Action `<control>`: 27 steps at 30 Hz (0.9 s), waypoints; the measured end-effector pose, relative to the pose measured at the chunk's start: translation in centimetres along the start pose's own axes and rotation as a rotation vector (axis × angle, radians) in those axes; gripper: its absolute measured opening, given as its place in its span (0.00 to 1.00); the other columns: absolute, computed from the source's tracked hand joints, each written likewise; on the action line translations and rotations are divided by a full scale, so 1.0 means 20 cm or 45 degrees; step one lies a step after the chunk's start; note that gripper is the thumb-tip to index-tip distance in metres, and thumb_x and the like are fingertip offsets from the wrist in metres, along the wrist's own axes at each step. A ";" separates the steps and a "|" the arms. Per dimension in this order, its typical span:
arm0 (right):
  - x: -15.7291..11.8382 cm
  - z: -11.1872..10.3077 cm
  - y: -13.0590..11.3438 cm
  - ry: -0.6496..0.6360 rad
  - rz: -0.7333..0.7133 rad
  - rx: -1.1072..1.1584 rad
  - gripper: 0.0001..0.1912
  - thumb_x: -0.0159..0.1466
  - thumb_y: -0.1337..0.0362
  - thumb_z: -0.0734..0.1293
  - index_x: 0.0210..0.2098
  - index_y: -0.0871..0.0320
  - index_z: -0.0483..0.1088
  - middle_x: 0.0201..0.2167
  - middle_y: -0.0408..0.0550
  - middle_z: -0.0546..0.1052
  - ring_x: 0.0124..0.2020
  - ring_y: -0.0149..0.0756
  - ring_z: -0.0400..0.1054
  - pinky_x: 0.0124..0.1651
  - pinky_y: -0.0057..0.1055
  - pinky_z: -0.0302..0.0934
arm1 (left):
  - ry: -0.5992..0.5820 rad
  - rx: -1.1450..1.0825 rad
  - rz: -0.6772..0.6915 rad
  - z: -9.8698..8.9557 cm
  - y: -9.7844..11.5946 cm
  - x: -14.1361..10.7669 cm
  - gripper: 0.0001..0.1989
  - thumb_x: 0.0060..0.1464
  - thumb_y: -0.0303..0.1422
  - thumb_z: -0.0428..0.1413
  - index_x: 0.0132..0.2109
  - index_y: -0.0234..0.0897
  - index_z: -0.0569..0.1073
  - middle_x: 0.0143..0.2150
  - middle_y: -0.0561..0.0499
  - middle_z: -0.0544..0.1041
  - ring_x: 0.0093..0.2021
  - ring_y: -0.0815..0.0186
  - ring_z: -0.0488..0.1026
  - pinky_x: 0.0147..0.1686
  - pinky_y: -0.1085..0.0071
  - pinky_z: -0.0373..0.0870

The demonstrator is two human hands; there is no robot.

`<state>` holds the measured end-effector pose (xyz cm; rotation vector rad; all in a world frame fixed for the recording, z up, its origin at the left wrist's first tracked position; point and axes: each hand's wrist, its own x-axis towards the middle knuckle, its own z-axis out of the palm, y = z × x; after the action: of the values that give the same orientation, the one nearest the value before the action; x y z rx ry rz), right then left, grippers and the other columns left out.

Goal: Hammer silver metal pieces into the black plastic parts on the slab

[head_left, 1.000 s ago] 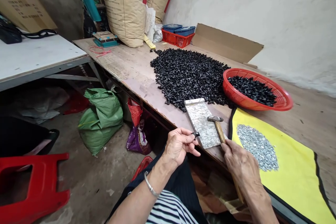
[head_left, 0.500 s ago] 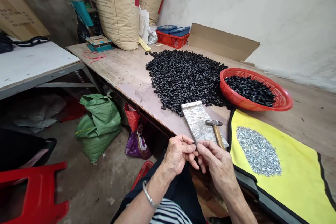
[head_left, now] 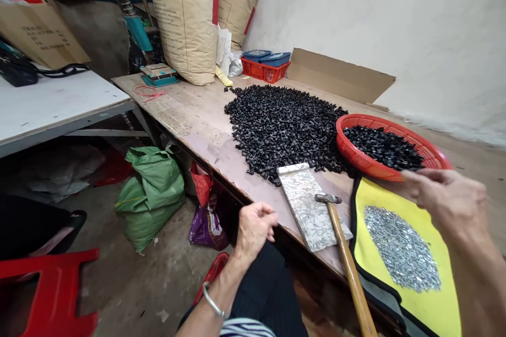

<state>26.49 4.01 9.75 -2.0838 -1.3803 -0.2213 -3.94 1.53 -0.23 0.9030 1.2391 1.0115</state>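
Observation:
My left hand [head_left: 255,229] is curled at the table's front edge above my lap, and its fingers hide whatever may lie inside them. My right hand [head_left: 448,202] hangs in the air above the top of the yellow mat [head_left: 379,279], with its fingertips near the rim of the red plastic basket [head_left: 348,150]. It holds nothing that I can see. A claw-less hammer [head_left: 348,258] rests on a stone slab [head_left: 312,205] with its handle over the table edge. A heap of small black plastic pieces [head_left: 282,129] covers the wooden table [head_left: 169,110], and more fill the basket. Small silver metal pieces [head_left: 401,247] lie on the mat.
A red crate [head_left: 263,71] holding blue boxes stands at the back by tall paper sacks [head_left: 184,21] and a cardboard sheet [head_left: 340,76]. Below the table are a green sack [head_left: 152,197], a purple bag [head_left: 207,226] and a red stool [head_left: 51,295].
My hands, together at a small black piece before, have parted. The right moved right over the mat, the left dropped lower, and the small piece no longer shows. The hammer lies down, no longer held.

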 end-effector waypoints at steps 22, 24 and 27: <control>-0.46 0.04 0.24 -0.679 0.308 -0.508 0.04 0.53 0.62 0.61 0.26 0.50 0.67 0.27 0.54 0.74 0.23 0.37 0.62 0.28 0.33 0.51 | 0.169 0.144 0.294 -0.13 0.12 0.38 0.07 0.38 0.33 0.60 0.26 0.35 0.70 0.16 0.58 0.65 0.15 0.73 0.60 0.16 0.76 0.55; -0.45 0.04 0.25 -0.646 0.354 -0.451 0.03 0.51 0.61 0.63 0.25 0.51 0.68 0.28 0.55 0.74 0.22 0.35 0.60 0.28 0.32 0.51 | -0.006 -0.237 0.176 -0.10 0.10 0.33 0.11 0.35 0.33 0.62 0.27 0.34 0.70 0.16 0.59 0.64 0.14 0.75 0.59 0.12 0.77 0.54; -0.45 0.05 0.25 -0.607 0.371 -0.461 0.06 0.53 0.61 0.60 0.26 0.53 0.68 0.27 0.56 0.73 0.20 0.34 0.57 0.28 0.32 0.52 | -0.255 -0.610 0.010 -0.03 0.06 0.25 0.14 0.32 0.31 0.65 0.27 0.32 0.70 0.18 0.57 0.66 0.16 0.74 0.62 0.11 0.79 0.56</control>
<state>26.67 -3.59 2.82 -2.7386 -1.3428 0.1739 -4.53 6.59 -0.66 0.6146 0.7763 1.1303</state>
